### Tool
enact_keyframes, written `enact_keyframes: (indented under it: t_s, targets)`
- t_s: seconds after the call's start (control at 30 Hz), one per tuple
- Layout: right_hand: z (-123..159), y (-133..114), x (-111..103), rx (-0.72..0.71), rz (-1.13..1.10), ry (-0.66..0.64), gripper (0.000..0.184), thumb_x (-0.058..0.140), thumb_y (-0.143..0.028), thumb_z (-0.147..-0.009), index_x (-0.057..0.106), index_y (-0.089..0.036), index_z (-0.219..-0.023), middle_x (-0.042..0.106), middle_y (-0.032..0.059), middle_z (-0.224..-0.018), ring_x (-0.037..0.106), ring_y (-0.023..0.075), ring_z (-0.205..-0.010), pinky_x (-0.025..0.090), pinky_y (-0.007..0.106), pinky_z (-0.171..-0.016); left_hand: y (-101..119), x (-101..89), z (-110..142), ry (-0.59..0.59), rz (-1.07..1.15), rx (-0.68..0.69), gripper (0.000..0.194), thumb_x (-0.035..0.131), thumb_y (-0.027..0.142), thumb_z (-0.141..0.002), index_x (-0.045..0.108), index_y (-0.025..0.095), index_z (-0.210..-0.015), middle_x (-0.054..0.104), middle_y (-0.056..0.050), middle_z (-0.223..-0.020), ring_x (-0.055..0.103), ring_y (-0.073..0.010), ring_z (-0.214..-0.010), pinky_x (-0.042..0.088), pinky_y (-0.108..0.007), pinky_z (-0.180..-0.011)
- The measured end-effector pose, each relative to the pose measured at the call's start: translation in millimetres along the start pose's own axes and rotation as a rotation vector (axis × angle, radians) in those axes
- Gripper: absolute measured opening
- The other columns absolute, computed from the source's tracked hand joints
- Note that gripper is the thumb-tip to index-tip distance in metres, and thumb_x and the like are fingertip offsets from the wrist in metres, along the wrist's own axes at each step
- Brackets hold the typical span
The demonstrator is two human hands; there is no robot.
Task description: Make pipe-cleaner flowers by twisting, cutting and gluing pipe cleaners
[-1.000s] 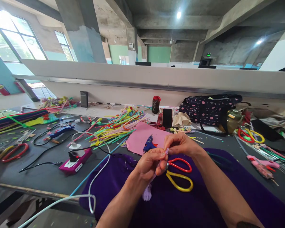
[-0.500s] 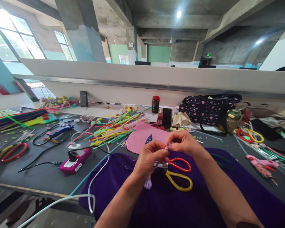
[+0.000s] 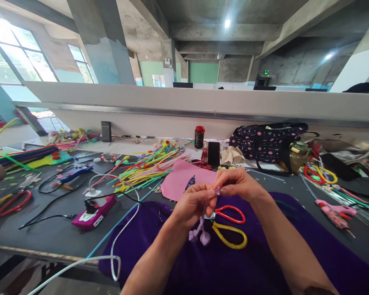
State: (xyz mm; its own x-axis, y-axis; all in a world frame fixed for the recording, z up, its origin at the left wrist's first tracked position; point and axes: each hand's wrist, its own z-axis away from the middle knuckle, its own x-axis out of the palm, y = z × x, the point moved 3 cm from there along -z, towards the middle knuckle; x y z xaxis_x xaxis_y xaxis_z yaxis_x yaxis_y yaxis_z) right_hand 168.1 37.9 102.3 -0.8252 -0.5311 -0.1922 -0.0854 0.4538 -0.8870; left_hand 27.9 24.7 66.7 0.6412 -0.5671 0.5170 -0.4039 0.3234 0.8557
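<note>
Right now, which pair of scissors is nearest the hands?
The scissors on the purple cloth, close by the left hand. A second pair at the far left and a third pair at the right both lie well away.

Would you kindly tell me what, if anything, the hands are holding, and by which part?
The left hand and right hand pinch a fuzzy, pale lilac piece, seemingly by its upper end; the rest hangs below the left hand.

left hand (image 3: 192, 205) and right hand (image 3: 241, 183) nearly meeting, fingers (image 3: 208, 193) pinched, forearms (image 3: 156, 256) converging
</note>
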Motion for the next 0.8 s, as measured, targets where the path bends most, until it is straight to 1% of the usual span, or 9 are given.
enact_keyframes:
  t_s: [0.1,0.17,0.23,0.3,0.37,0.47,0.57,0.7,0.8]
  targets:
    - [0.2,-0.4,0.6,-0.022,0.025,-0.066,0.017,0.069,-0.025,-0.067,0.069,-0.016,-0.082,0.061,0.0028,-0.073,0.055,0.0126,-0.068,0.044,0.024,-0.06,-10.4,0.3,-2.4,-0.164,0.153,-0.144,0.016,0.062,0.023,-0.064,0.052,0.011,-0.064,0.051,0.002,-0.045,0.042,-0.0051,-0.029,0.03,-0.015,-0.031]
    - [1.5,-2.7,1.0,-0.031,0.057,-0.092,0.014,0.068,-0.023,-0.068,0.068,-0.016,-0.08,0.06,0.0027,-0.073,0.055,0.0125,-0.067,0.044,0.024,-0.061,-15.3,2.3,-2.0,-0.234,0.222,-0.203,0.014,0.061,0.022,-0.065,0.053,0.011,-0.065,0.05,0.002,-0.044,0.041,-0.0051,-0.029,0.03,-0.016,-0.031]
    - [3.0,-4.8,1.1,-0.033,0.1,-0.094,0.008,0.067,-0.02,-0.068,0.067,-0.015,-0.074,0.06,0.0026,-0.071,0.054,0.0122,-0.066,0.043,0.024,-0.059,-18.0,4.7,-1.3,-0.271,0.258,-0.228,0.013,0.06,0.021,-0.067,0.053,0.011,-0.066,0.05,0.002,-0.045,0.04,-0.0051,-0.029,0.03,-0.016,-0.03]
    - [4.2,-5.4,0.4,-0.02,0.143,-0.06,0.003,0.065,-0.016,-0.067,0.065,-0.015,-0.07,0.059,0.0022,-0.069,0.054,0.0119,-0.064,0.043,0.023,-0.058,-19.0,6.3,-1.7,-0.267,0.265,-0.223,0.013,0.06,0.022,-0.068,0.053,0.011,-0.066,0.05,0.002,-0.045,0.04,-0.0048,-0.029,0.03,-0.016,-0.03]
    - [4.8,-3.8,-1.0,0.015,0.173,-0.01,0.003,0.062,-0.013,-0.066,0.063,-0.015,-0.069,0.059,0.0016,-0.068,0.053,0.0116,-0.063,0.042,0.022,-0.057,-18.5,5.5,-3.3,-0.203,0.227,-0.18,0.014,0.06,0.023,-0.069,0.053,0.01,-0.067,0.051,0.002,-0.045,0.041,-0.0049,-0.029,0.031,-0.015,-0.031]
    - [4.0,0.3,-3.0,0.074,0.18,0.058,0.004,0.06,-0.015,-0.066,0.062,-0.014,-0.069,0.058,0.0005,-0.065,0.052,0.0105,-0.06,0.041,0.021,-0.055,-16.0,0.4,-5.9,-0.018,0.097,-0.06,0.016,0.062,0.025,-0.07,0.054,0.012,-0.072,0.058,-0.001,-0.053,0.051,-0.0077,-0.036,0.036,-0.015,-0.034]
    - [2.3,3.8,-3.4,0.124,0.168,0.109,0.005,0.058,-0.015,-0.065,0.061,-0.014,-0.069,0.057,-0.0004,-0.063,0.051,0.0091,-0.057,0.04,0.02,-0.053,-13.7,-4.4,-6.0,0.134,-0.025,0.069,0.022,0.067,0.026,-0.065,0.052,0.013,-0.077,0.063,-0.002,-0.062,0.057,-0.01,-0.045,0.042,-0.017,-0.041]
    - [0.8,5.4,-1.2,0.163,0.156,0.139,0.005,0.06,-0.016,-0.065,0.061,-0.013,-0.069,0.057,-0.0005,-0.063,0.051,0.0093,-0.058,0.04,0.019,-0.052,-11.9,-8.6,-3.7,0.261,-0.173,0.211,0.023,0.067,0.03,-0.066,0.055,0.012,-0.073,0.062,-0.001,-0.06,0.058,-0.0104,-0.047,0.045,-0.019,-0.046]
    - [0.7,4.5,0.3,0.171,0.155,0.103,0.008,0.062,-0.018,-0.067,0.063,-0.013,-0.073,0.058,0.0005,-0.066,0.052,0.0098,-0.06,0.041,0.02,-0.054,-10.5,-9.5,-1.3,0.313,-0.255,0.237,0.022,0.066,0.031,-0.067,0.059,0.011,-0.074,0.062,-0.001,-0.06,0.058,-0.0101,-0.049,0.045,-0.02,-0.049]
